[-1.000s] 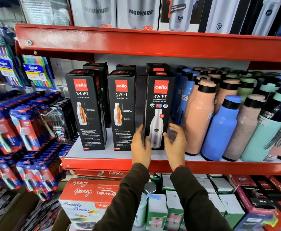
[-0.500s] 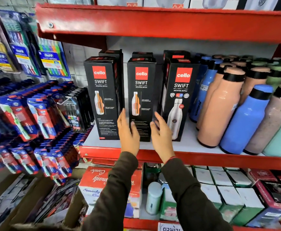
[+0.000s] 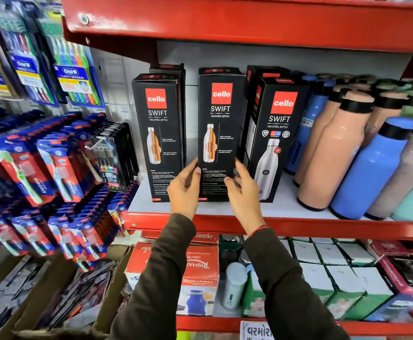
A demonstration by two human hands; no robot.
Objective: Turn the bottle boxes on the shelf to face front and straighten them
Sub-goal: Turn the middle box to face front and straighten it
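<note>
Three black Cello Swift bottle boxes stand in a front row on the white shelf board (image 3: 286, 207). The middle box (image 3: 219, 123) shows a cutaway bottle picture, and both hands grip its lower part: my left hand (image 3: 184, 190) on its left edge, my right hand (image 3: 243, 192) on its right edge. The left box (image 3: 157, 133) shows the same cutaway panel. The right box (image 3: 275, 133) shows a steel bottle picture and stands turned slightly, with its left side visible. More black boxes stand behind the row, mostly hidden.
Loose peach, blue and mint bottles (image 3: 367, 165) crowd the shelf's right half. The red upper shelf (image 3: 225, 23) hangs close above the boxes. Toothbrush packs (image 3: 53, 168) hang on the left wall. Small cartons (image 3: 323, 278) and a red combo box (image 3: 183, 261) fill the shelf below.
Both hands have left the right box with the steel bottle picture and moved left onto the middle box, closing on its two sides. The camera has moved closer and to the left.
</note>
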